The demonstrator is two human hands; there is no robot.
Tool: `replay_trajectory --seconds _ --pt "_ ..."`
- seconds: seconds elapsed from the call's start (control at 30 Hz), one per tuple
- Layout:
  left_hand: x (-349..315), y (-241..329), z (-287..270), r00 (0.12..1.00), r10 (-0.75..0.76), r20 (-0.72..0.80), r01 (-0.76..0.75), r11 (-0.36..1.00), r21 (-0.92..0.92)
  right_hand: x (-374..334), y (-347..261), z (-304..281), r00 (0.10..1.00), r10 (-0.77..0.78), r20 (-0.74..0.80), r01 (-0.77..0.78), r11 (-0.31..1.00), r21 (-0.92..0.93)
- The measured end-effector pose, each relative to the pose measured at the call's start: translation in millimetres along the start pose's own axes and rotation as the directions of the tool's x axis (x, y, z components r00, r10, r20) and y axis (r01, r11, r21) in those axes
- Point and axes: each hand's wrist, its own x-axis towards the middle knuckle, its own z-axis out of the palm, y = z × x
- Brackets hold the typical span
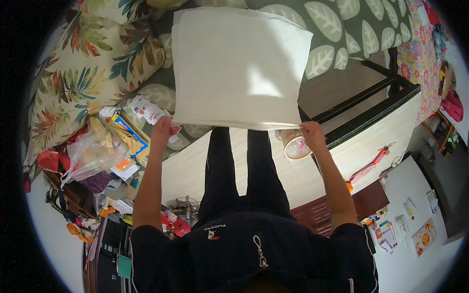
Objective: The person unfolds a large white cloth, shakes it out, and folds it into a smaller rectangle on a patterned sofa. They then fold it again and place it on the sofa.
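Closed tight in the left hand (162,128), the near left corner of a white cloth (234,63); closed likewise in the right hand (312,135), the near right corner. Between the two hands, a near edge drawn almost straight, slightly bowed. From there, spread flat and roughly square away from the body, over a dark green leaf-print cover (325,29), with layered edges at the upper left and a bright patch of light toward the right half.

Just beside the left hand, a loose spread of playing cards (144,108) on the same cover. Just beside the right hand, below the cloth's edge, a round tub (296,148) with pinkish contents, too small to tell apart.

Farther left, a blue-bordered packet (129,134), then a clear plastic bag (95,151) in a heap of mixed things. Above these, a cushion (88,73) with a colourful leaf pattern. Farther right, a black frame (366,110) along a pale panel (369,141), and past it a pink floral cloth (413,63). Below the white cloth, between the forearms, dark trousers (219,171).
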Motion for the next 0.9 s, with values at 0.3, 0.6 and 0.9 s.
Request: replay_trajectory --seconds 0.3,0.6,0.9 --pt "91 119 -39 0.961 0.209 -0.181 -0.25 0.936 -0.248 120 -46 -130 0.941 0.292 0.172 -0.339 0.818 0.465" --pt "208 173 -18 0.949 0.191 -0.252 -0.29 0.844 -0.451 268 -5 -103 0.906 0.404 -0.129 -0.127 0.55 0.826" --pt "152 8 61 0.965 -0.141 -0.219 0.033 0.9 -0.435 192 37 15 0.755 0.654 0.055 -0.355 0.337 0.872"
